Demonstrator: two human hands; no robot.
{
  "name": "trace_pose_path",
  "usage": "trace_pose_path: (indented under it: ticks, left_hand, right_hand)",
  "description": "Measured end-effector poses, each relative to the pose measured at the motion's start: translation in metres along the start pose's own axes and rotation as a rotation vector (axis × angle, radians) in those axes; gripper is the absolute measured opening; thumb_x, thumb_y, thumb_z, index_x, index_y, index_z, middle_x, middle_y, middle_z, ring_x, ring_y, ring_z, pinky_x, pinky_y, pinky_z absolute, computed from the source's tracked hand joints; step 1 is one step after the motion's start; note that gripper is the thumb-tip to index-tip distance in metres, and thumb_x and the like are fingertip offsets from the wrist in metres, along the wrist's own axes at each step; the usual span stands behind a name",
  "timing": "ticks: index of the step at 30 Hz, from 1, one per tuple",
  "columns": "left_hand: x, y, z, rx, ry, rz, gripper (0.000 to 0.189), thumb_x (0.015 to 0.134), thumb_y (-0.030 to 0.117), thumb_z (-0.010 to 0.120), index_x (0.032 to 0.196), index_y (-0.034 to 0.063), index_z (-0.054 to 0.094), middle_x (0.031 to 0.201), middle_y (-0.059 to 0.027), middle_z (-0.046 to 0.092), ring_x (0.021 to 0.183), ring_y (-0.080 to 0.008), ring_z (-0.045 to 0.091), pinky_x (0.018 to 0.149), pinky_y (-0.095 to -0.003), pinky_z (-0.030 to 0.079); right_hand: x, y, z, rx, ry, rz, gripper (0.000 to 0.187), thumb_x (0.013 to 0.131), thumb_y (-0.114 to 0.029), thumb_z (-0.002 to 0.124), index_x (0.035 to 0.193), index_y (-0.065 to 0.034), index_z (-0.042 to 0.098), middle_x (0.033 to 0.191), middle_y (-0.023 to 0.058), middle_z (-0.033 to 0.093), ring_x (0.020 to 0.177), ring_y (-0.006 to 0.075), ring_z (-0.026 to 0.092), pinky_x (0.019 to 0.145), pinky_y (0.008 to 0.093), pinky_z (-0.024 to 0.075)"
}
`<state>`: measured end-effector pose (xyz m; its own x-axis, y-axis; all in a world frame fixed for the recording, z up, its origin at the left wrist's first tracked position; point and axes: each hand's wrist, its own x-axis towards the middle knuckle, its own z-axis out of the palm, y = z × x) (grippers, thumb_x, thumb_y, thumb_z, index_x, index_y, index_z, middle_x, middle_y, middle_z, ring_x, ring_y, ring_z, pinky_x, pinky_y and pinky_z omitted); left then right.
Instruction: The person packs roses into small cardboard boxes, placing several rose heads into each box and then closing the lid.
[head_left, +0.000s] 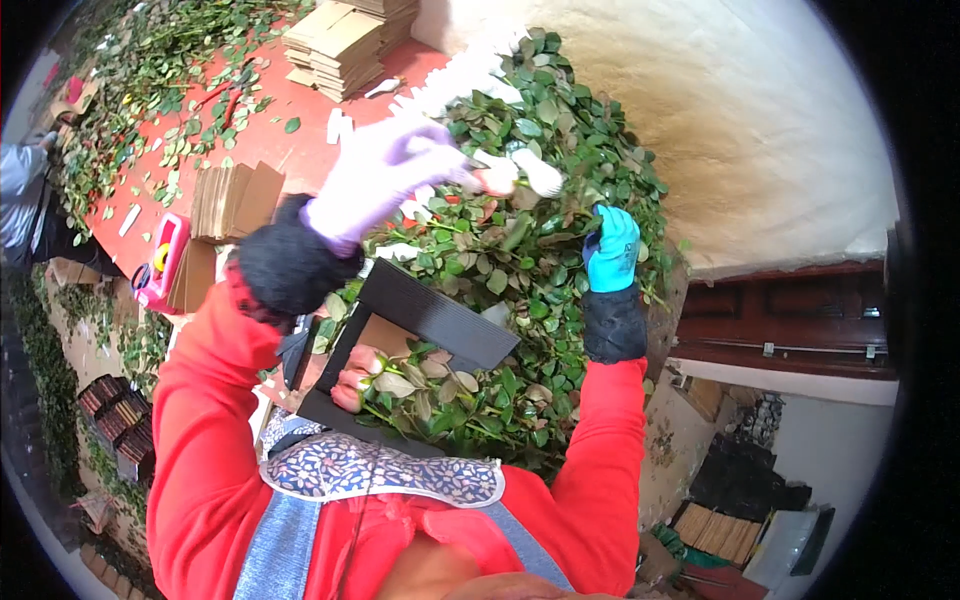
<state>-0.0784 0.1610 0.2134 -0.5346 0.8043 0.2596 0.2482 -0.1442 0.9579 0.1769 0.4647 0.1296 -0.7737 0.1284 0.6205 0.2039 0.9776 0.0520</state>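
Note:
My left hand, in a pale purple glove, is blurred over the heap of roses. Its fingertips meet the edge of a pink rose head; whether they pinch it I cannot tell. Beside that head lies a bloom in a white net sleeve. Farther right, my right hand, in a turquoise glove, is closed around leafy rose stems. In front of my chest stands a black corrugated holder, with pink roses lying in it, their heads to the left and leafy stems to the right.
Many white-sleeved roses pile up by the wall. Cardboard stacks and folded sheets sit on the red table. A pink tape dispenser is at left. Another person's sleeve shows at far left.

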Motion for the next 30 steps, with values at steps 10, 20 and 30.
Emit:
trace_pose_path:
  ticks: [10, 20, 30]
  left_hand:
    - [0.035, -0.038, 0.033, 0.462, -0.001, 0.098, 0.046, 0.089, 0.044, 0.071, 0.100, -0.0001, 0.062, 0.084, -0.0141, 0.071, 0.075, -0.0241, 0.070, 0.071, -0.0386, 0.055]
    - [0.009, 0.002, -0.010, -0.025, -0.087, -0.080, 0.018, 0.092, 0.020, 0.072, 0.100, 0.0058, 0.064, 0.090, 0.0013, 0.064, 0.084, -0.0080, 0.060, 0.079, -0.0255, 0.049]
    - [-0.056, -0.004, -0.045, -0.094, -0.293, -0.341, 0.063, 0.093, 0.014, 0.065, 0.151, 0.0081, 0.043, 0.109, -0.0028, 0.057, 0.091, -0.0069, 0.056, 0.083, -0.0248, 0.047]
  right_hand:
    - [0.011, -0.040, -0.012, 0.009, -0.225, -0.063, 0.046, 0.067, 0.000, 0.060, 0.112, -0.0036, 0.065, 0.105, 0.0170, 0.065, 0.100, 0.0400, 0.061, 0.091, 0.0509, 0.0481]
    - [-0.014, -0.011, -0.016, -0.030, -0.217, 0.005, 0.039, 0.072, 0.001, 0.061, 0.110, -0.0037, 0.066, 0.103, 0.0153, 0.066, 0.097, 0.0371, 0.062, 0.083, 0.0490, 0.0508]
    - [0.012, -0.005, -0.055, 0.110, 0.171, 0.247, 0.045, 0.074, 0.006, 0.063, 0.119, 0.0009, 0.062, 0.107, 0.0210, 0.063, 0.102, 0.0389, 0.061, 0.089, 0.0443, 0.0505]
